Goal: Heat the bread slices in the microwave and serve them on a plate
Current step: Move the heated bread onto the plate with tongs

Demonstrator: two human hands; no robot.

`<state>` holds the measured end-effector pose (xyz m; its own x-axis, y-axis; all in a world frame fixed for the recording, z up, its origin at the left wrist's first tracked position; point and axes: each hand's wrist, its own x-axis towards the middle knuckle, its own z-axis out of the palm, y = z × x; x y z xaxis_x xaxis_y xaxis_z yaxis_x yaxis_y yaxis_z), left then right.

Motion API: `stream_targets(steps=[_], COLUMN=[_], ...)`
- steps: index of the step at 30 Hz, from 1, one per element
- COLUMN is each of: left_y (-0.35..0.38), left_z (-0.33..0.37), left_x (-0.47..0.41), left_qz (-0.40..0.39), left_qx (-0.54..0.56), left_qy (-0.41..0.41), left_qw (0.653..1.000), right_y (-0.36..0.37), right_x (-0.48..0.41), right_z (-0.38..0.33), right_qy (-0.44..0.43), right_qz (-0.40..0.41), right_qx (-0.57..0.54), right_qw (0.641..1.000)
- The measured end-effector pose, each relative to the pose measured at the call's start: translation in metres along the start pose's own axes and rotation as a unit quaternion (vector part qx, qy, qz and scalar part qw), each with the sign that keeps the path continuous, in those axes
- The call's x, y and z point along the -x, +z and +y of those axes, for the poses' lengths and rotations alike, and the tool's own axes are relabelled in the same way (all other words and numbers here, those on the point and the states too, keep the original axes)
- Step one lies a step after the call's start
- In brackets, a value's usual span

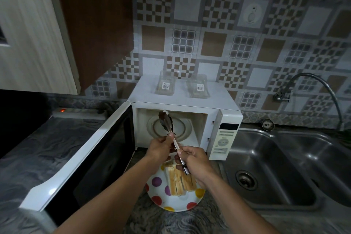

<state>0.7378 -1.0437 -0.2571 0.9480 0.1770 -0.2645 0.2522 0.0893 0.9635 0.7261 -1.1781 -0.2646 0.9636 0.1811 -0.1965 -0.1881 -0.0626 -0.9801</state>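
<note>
A white microwave stands on the counter with its door swung open to the left. Its glass turntable holds nothing. In front of it a white plate with coloured dots carries a row of several bread slices. Both hands hold metal tongs over the plate. My left hand pinches the tongs near their scalloped tips. My right hand grips the handle end. The tips point into the microwave opening and hold nothing.
Two clear plastic containers lie on top of the microwave. A double steel sink with a flexible tap is on the right. A power strip with a red light lies at the back left of the dark marbled counter.
</note>
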Motion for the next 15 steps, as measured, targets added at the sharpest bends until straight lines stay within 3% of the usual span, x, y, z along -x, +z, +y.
stream_targets(steps=[7, 12, 15], left_y=[-0.007, -0.005, -0.006], left_z=[-0.002, -0.003, -0.003], left_x=[0.000, 0.001, 0.000], left_qz=[-0.030, -0.031, -0.030], left_qx=[0.004, -0.011, -0.024], left_qy=[-0.038, -0.019, -0.025], left_qw=[0.999, 0.999, 0.999], right_y=[0.002, -0.002, -0.008], right_x=[0.003, 0.002, -0.003], right_z=[0.007, 0.013, 0.016], right_qy=[0.017, -0.019, -0.005], right_qz=[-0.018, -0.011, 0.020], right_qx=[-0.008, 0.168, 0.195], right_qw=[1.000, 0.986, 0.981])
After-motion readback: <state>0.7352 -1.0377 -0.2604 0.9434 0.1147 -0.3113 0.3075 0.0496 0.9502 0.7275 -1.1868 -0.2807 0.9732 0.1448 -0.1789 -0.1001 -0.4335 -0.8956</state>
